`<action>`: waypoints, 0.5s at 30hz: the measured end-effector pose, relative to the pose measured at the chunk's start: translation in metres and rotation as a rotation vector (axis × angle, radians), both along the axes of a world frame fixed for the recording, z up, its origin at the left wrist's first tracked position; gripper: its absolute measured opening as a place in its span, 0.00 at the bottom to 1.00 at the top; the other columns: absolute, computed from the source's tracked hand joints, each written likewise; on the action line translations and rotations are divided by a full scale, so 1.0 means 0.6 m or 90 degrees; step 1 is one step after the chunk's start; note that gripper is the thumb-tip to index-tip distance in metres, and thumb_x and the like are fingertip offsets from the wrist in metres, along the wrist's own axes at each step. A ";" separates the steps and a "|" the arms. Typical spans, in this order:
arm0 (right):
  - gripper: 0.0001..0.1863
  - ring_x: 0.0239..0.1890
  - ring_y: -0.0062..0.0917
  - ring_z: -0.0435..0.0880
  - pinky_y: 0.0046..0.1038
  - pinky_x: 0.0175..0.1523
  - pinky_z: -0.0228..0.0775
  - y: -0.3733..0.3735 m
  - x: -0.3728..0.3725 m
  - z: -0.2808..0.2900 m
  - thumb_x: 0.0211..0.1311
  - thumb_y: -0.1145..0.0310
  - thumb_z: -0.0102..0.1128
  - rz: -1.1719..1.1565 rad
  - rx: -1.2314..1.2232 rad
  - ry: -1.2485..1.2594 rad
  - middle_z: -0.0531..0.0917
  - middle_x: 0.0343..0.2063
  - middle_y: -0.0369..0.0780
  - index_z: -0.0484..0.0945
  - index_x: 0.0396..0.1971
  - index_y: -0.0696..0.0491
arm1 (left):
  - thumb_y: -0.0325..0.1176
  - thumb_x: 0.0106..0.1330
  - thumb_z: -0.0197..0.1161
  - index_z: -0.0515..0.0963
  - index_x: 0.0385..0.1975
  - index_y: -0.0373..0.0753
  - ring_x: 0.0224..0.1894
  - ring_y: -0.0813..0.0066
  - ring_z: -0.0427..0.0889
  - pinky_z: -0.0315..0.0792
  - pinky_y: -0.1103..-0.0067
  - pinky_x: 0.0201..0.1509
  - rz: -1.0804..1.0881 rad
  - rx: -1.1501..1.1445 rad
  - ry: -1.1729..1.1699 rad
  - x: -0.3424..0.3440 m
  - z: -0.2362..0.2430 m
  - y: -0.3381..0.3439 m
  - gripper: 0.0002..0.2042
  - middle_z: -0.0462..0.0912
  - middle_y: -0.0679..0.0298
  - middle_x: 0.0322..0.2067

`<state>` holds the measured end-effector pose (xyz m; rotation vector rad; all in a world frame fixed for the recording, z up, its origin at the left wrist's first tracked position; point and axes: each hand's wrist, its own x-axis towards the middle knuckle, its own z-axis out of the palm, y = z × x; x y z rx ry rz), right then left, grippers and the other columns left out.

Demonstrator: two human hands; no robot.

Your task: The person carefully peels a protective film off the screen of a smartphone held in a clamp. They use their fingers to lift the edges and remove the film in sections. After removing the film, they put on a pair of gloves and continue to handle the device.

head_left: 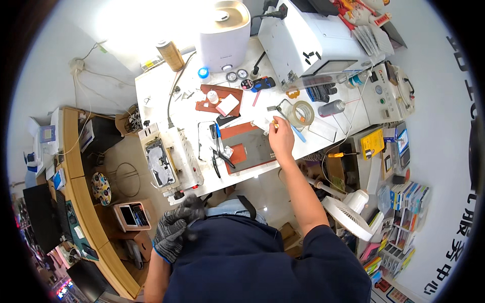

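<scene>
My right hand is bare and reaches over the worktable. Its fingers are pinched together at a small pale-yellow bit, too small to name. Just beyond the fingertips lie a white sheet-like piece and a roll of clear tape. Under and left of the hand is a grey and red-brown work mat. My left hand, in a dark grey knit glove with a blue cuff, is held close to my body, off the table's front edge. Motion smears its fingers. An opened phone sits in a machine's holder at the table's left.
Pliers and a blue-handled tool lie left of the mat. A red-brown tray carries a small bottle and a white block. Farther back stand a white humidifier and a white boxy machine. A white fan stands right.
</scene>
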<state>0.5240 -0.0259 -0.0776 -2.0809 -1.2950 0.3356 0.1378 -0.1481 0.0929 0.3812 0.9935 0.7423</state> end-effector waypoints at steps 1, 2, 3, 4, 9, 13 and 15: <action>0.13 0.39 0.37 0.86 0.37 0.45 0.77 0.013 0.003 0.001 0.67 0.67 0.61 0.015 0.002 -0.005 0.85 0.39 0.43 0.82 0.48 0.55 | 0.25 0.67 0.65 0.63 0.73 0.40 0.37 0.64 0.91 0.75 0.84 0.15 -0.058 -0.038 0.019 -0.007 0.002 0.009 0.33 0.67 0.51 0.71; 0.14 0.39 0.37 0.86 0.37 0.46 0.77 0.024 0.006 0.002 0.67 0.66 0.60 0.030 0.003 -0.010 0.85 0.39 0.42 0.82 0.49 0.55 | 0.22 0.68 0.63 0.61 0.74 0.43 0.39 0.59 0.91 0.78 0.83 0.16 0.001 -0.101 -0.028 -0.007 0.014 0.008 0.33 0.64 0.50 0.73; 0.14 0.39 0.37 0.86 0.37 0.46 0.77 0.031 0.006 -0.001 0.67 0.66 0.60 0.041 -0.013 0.013 0.85 0.39 0.42 0.82 0.49 0.55 | 0.22 0.68 0.63 0.61 0.74 0.43 0.39 0.59 0.91 0.78 0.83 0.17 0.009 -0.112 -0.046 0.004 0.031 0.018 0.33 0.64 0.50 0.72; 0.14 0.39 0.36 0.86 0.37 0.46 0.77 0.039 0.002 -0.008 0.67 0.66 0.61 0.053 -0.030 0.037 0.86 0.39 0.42 0.82 0.49 0.55 | 0.22 0.68 0.62 0.61 0.74 0.44 0.40 0.58 0.90 0.79 0.82 0.18 0.004 -0.118 -0.055 0.004 0.043 0.018 0.33 0.64 0.50 0.72; 0.13 0.38 0.36 0.86 0.38 0.46 0.77 0.054 -0.049 -0.035 0.67 0.65 0.60 0.092 -0.058 0.090 0.87 0.37 0.42 0.83 0.47 0.54 | 0.22 0.69 0.61 0.62 0.74 0.46 0.44 0.55 0.89 0.82 0.79 0.21 -0.003 -0.118 -0.061 0.004 0.077 0.017 0.33 0.65 0.50 0.72; 0.13 0.39 0.37 0.87 0.37 0.46 0.78 0.045 -0.077 -0.047 0.68 0.64 0.60 0.058 -0.056 0.134 0.88 0.37 0.42 0.84 0.46 0.54 | 0.21 0.70 0.61 0.62 0.74 0.48 0.47 0.52 0.88 0.85 0.77 0.24 -0.011 -0.096 -0.070 0.006 0.063 0.034 0.32 0.66 0.50 0.71; 0.12 0.38 0.37 0.88 0.37 0.45 0.78 0.047 -0.072 -0.065 0.68 0.64 0.60 0.052 -0.043 0.122 0.88 0.36 0.44 0.84 0.45 0.54 | 0.20 0.70 0.60 0.62 0.73 0.47 0.51 0.49 0.86 0.86 0.71 0.31 0.003 -0.033 -0.069 0.002 0.038 0.027 0.32 0.66 0.50 0.71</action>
